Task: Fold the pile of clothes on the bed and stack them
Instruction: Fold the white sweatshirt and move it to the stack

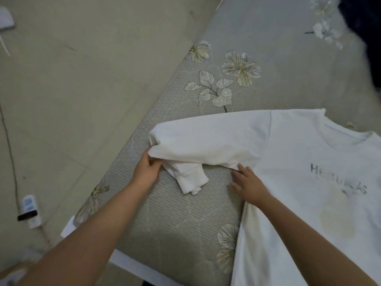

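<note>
one white long-sleeved shirt [309,172] lies front up on the bed [268,65], its body filling the right side of the view and its one visible sleeve [206,141] stretched out to the left, across the grey floral cover. grey lettering shows on the chest, and two pale yellowish patches sit below it.

the left hand [147,171] is at the far end of that sleeve, where the cloth doubles back under itself; its thumb and fingers pinch the fold, and the cuff [191,180] hangs crumpled just to the right of the hand, resting on the bed. the right hand [248,184] lies at the armpit, where sleeve meets body, fingers spread and fairly straight, pressing flat on the shirt's edge with the fingertips touching the underside seam of the sleeve. the two hands are apart, with the folded-back cuff between them.

one dark garment [367,38] sits at the top right corner of the bed, well away from both hands; it is blurred, so what kind it is cannot be told.

on the floor [72,79] to the left lies one small white and black device [28,209] on a cord.
</note>
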Available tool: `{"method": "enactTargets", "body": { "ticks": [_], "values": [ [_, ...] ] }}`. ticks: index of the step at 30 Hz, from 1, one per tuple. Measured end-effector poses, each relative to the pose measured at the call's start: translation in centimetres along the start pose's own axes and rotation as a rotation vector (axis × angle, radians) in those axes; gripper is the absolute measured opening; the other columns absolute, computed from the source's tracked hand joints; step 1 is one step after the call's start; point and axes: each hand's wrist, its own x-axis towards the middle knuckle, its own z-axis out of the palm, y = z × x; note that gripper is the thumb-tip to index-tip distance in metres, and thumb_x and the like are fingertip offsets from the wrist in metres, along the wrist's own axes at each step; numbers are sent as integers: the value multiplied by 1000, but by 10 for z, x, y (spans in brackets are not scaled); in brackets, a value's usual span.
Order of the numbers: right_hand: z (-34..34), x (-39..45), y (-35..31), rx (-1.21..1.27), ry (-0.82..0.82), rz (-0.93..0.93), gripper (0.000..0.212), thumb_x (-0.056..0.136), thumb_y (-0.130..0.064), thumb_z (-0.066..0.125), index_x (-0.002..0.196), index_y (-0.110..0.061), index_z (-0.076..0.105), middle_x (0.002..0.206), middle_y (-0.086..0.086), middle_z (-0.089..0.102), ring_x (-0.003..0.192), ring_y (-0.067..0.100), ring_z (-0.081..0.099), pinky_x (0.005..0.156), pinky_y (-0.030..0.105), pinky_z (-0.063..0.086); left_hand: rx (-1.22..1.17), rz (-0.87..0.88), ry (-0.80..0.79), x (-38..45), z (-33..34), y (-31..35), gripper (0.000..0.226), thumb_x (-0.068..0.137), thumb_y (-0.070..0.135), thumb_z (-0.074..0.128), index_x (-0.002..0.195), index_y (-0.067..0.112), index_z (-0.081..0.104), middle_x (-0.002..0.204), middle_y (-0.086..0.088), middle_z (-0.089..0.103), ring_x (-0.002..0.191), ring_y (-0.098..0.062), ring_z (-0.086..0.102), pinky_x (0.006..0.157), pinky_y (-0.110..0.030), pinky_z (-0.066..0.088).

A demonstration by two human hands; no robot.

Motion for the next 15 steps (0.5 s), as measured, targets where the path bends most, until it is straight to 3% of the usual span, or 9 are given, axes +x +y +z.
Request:
{"method": "enactTargets", "body": {
  "ticks": [1,3,5,7,9,11,13,15],
  "values": [
    [-3,-1,0,2,-15,-3,93,79,-76,14,135,-8,43,150,10,25,135,26,24,109,34,26,-73,-21,15,4,4,2,26,96,15,43,118,3,49,62,-7,50,50,-16,46,41,-15,38],
    [-10,-2,0,-4,-75,-7,64,92,-54,32,138,-9,38,151,7,21,136,22,21,108,22,15,-296,-67,30,10,7,16,24,98,11,36,115,0,51,63,-4,49,51,-11,43,39,-14,38],
    [-15,0,0,25,-83,8,47,97,-30,41,139,-10,35,151,5,20,138,20,19,105,18,11,-491,-49,30,13,9,32,23,98,6,36,113,10,52,84,-3,60,73,-13,57,61,-19,53],
    [-18,-2,-1,62,-70,38,46,98,-27,41,140,-12,33,151,3,21,139,18,18,105,18,12,-401,65,82,16,8,48,25,98,8,37,114,15,55,102,-6,60,94,-19,57,83,-32,49],
    [-18,-6,6,92,-35,56,51,96,-40,35,138,-12,38,149,6,26,138,19,21,107,18,13,-232,174,147,20,9,64,26,99,14,36,114,11,57,106,-9,57,97,-20,53,84,-30,42],
    [-19,-15,17,144,31,114,61,91,-49,31,138,-11,38,149,10,28,139,20,21,110,21,13,-266,239,128,21,23,89,28,99,15,35,116,9,55,109,-12,58,105,-23,53,93,-32,41],
    [-19,-29,37,173,78,213,51,98,-35,37,143,-14,28,154,7,16,143,19,10,111,23,12,-356,273,58,15,47,121,26,98,18,36,116,17,54,109,-8,60,108,-23,53,102,-37,39],
    [-18,-47,62,210,127,271,50,99,-28,39,145,-16,23,155,3,11,144,17,6,111,23,14,-427,331,-47,3,79,150,18,93,26,38,102,27,54,101,-2,60,100,-18,51,98,-38,40]
  ]
}}
